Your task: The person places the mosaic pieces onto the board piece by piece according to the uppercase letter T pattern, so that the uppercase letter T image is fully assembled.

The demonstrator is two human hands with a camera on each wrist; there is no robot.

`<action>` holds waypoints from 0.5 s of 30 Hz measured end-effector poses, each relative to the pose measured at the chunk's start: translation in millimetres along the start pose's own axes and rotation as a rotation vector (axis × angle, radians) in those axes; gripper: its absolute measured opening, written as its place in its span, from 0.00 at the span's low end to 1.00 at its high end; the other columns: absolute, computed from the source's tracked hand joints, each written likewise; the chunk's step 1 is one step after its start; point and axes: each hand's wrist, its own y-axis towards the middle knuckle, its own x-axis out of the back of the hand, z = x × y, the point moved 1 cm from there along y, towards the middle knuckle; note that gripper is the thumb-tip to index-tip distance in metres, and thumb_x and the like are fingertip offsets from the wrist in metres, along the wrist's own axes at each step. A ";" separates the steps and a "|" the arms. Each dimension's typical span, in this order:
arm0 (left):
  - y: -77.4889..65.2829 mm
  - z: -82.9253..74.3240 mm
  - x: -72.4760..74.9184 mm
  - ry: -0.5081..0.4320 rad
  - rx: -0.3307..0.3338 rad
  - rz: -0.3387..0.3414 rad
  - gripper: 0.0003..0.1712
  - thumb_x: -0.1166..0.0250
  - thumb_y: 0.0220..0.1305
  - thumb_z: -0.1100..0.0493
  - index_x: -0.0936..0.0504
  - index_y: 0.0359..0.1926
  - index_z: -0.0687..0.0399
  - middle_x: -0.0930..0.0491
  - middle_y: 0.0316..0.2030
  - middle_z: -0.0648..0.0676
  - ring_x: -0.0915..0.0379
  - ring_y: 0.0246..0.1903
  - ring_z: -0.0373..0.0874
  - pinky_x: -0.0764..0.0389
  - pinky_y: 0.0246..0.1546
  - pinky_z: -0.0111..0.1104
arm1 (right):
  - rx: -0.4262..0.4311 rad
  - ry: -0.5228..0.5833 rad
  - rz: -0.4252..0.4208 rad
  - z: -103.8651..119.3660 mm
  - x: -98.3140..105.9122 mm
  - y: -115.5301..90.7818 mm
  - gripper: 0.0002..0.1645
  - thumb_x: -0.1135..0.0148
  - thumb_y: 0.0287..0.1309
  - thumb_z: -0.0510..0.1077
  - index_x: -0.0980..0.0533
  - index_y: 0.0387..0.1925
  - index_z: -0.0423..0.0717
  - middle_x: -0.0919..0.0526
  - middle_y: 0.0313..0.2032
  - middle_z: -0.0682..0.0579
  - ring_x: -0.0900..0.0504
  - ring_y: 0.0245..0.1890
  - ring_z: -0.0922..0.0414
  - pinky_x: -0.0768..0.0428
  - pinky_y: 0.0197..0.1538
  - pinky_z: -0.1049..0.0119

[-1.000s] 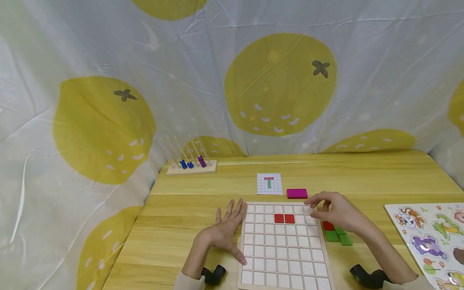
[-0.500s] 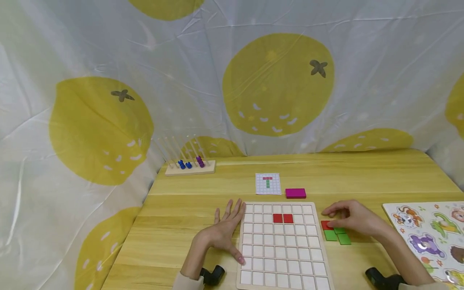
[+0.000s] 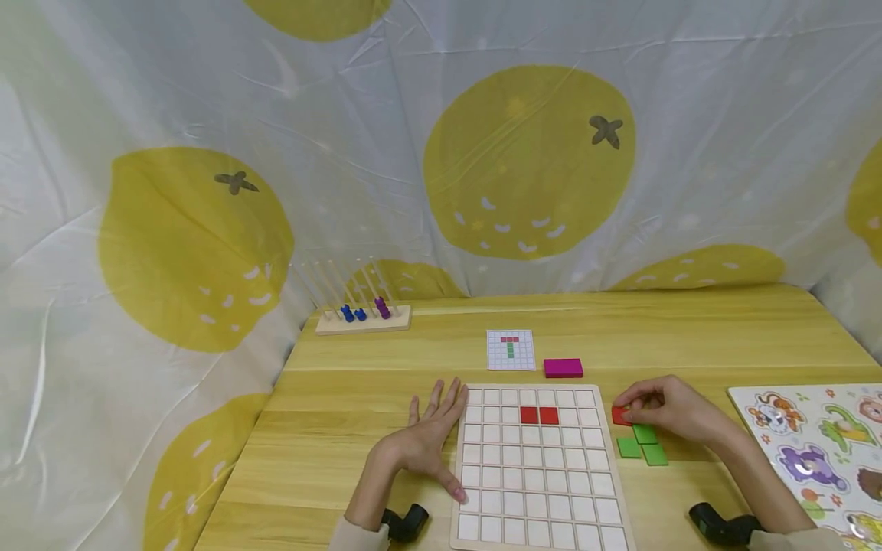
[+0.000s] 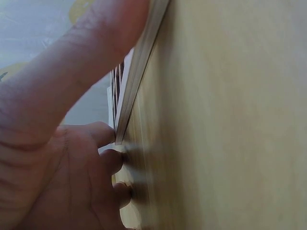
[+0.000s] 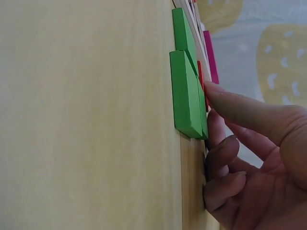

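My left hand [image 3: 426, 444] lies spread along the left edge of a wooden grid board [image 3: 456, 490], its thumb and fingertips at the rim. Two red tiles [image 3: 529, 415] sit side by side in the board's second row from the far edge. To the right of the board, my right hand [image 3: 678, 411] pinches another red tile [image 3: 621, 415] between thumb and fingers. Several green tiles [image 3: 654, 454] lie on the table just below that hand. In the right wrist view, green tiles [image 5: 184, 93] stand out in front, with the red tile [image 5: 201, 76] mostly hidden behind them.
A printed card [image 3: 494, 360] with a red and green T pattern lies beyond the board, beside a magenta block [image 3: 563, 368]. A peg rack [image 3: 365, 324] with blue and purple beads stands at the back left. An animal puzzle board [image 3: 779, 451] lies at the right.
My right hand has moved from the board's far right corner to the tiles on the right. The red tile there has shifted slightly away from the green ones. The left hand stays put.
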 end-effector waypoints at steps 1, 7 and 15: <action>0.1 -0.1 -0.1 0.000 0.000 0.001 0.89 0.13 0.36 0.41 0.69 0.83 0.53 0.80 0.83 0.56 0.89 0.81 0.60 0.80 0.75 0.67 | 0.002 -0.005 -0.007 -0.2 0.2 0.1 0.11 0.32 0.66 0.37 0.15 0.46 0.34 0.18 0.30 0.54 0.28 0.25 0.68 0.26 0.29 0.73; 0.6 0.1 0.0 0.001 0.001 0.002 0.89 0.13 0.36 0.41 0.69 0.83 0.53 0.80 0.83 0.56 0.89 0.81 0.60 0.80 0.75 0.67 | -0.036 0.011 -0.025 -2.9 2.2 0.3 0.14 0.33 0.68 0.42 0.16 0.49 0.36 0.22 0.29 0.56 0.29 0.26 0.67 0.27 0.29 0.72; -0.6 0.0 -0.7 -0.006 -0.002 0.002 0.89 0.13 0.36 0.41 0.69 0.83 0.53 0.79 0.83 0.57 0.89 0.81 0.60 0.80 0.75 0.67 | -0.006 0.022 -0.013 -3.2 1.8 -1.6 0.18 0.28 0.63 0.41 0.18 0.51 0.35 0.23 0.29 0.56 0.30 0.24 0.66 0.28 0.28 0.71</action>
